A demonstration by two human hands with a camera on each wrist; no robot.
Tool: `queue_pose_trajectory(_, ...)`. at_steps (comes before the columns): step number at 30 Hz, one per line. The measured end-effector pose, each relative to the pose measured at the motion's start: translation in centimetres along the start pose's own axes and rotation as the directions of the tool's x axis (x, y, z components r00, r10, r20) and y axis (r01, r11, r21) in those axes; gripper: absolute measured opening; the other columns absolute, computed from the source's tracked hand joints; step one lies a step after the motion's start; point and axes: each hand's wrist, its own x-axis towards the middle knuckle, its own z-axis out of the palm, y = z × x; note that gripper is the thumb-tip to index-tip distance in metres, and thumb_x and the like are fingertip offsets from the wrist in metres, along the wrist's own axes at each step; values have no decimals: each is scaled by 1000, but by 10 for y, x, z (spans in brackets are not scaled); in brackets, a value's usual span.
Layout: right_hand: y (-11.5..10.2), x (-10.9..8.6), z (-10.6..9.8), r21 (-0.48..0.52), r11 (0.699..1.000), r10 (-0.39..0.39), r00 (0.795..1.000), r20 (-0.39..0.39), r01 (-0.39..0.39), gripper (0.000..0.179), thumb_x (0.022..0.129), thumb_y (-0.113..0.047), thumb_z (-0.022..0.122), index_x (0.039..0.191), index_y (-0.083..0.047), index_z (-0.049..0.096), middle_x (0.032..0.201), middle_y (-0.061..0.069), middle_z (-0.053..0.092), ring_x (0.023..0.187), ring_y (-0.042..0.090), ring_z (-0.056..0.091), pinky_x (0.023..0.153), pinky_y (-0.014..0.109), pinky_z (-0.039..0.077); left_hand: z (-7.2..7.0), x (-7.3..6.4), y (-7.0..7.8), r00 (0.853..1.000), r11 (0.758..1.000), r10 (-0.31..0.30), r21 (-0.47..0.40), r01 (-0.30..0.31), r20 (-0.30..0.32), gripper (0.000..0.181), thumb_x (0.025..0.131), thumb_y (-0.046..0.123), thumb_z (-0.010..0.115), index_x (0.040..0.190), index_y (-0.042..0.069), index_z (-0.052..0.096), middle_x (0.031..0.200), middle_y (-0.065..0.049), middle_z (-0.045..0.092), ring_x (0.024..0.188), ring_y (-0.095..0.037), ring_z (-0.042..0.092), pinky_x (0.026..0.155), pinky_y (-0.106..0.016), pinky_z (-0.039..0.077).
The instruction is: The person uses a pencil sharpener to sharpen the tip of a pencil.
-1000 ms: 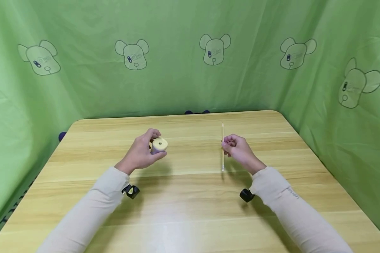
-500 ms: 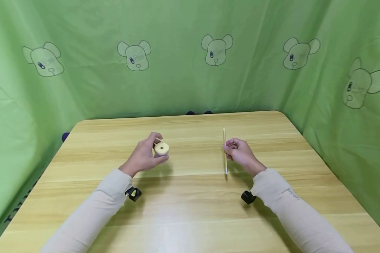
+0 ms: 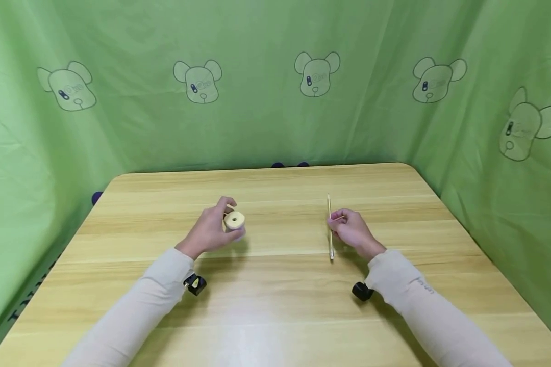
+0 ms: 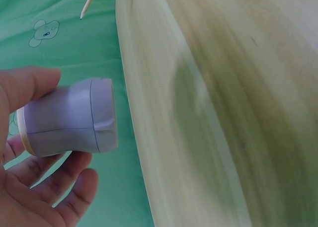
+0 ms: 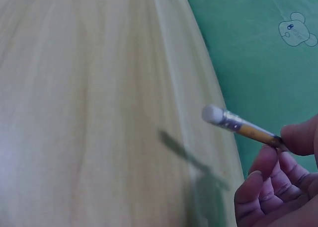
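In the head view my left hand [image 3: 207, 230] grips a small pencil sharpener [image 3: 234, 220] with a cream top and a dark hole in its middle. The left wrist view shows the sharpener's lavender body [image 4: 69, 118] between thumb and fingers, raised over the table. My right hand [image 3: 353, 232] pinches a yellow pencil [image 3: 329, 205] near its middle, its point facing away from me. Seen from the right wrist, the pencil's white eraser [image 5: 213, 114] and metal band stick out towards the camera. Sharpener and pencil are well apart.
Both hands are above a light wood-grain table [image 3: 275, 285]. A green curtain [image 3: 257, 127] with printed bear heads hangs behind and along both sides. A black wrist camera [image 3: 195, 284] sits under the left sleeve, another black camera [image 3: 361, 291] under the right.
Both hands have come down a little towards me in the head view, the pencil also shifting slightly right. The holds on sharpener and pencil look the same.
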Motion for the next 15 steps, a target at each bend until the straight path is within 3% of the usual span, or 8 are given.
queue_pose_trajectory(7,5,-2,2,-63,997,46,999,-17,-47,24,95,-13,58,112,4,54,80,7,57,70,20,55,59,27,44,7,-3,-2,999,1000,-30,3,30,18,58,80,19,79,125,5,45,104,-16,64,96,-28,61,84,-42,50)
queue_pose_trajectory(15,8,-4,5,-117,990,76,997,-14,-77,26,95,-17,59,112,2,55,85,9,62,73,20,57,63,30,46,11,-5,-3,997,999,-51,-4,51,49,61,78,15,80,127,6,44,111,-21,64,97,-30,61,85,-43,49)
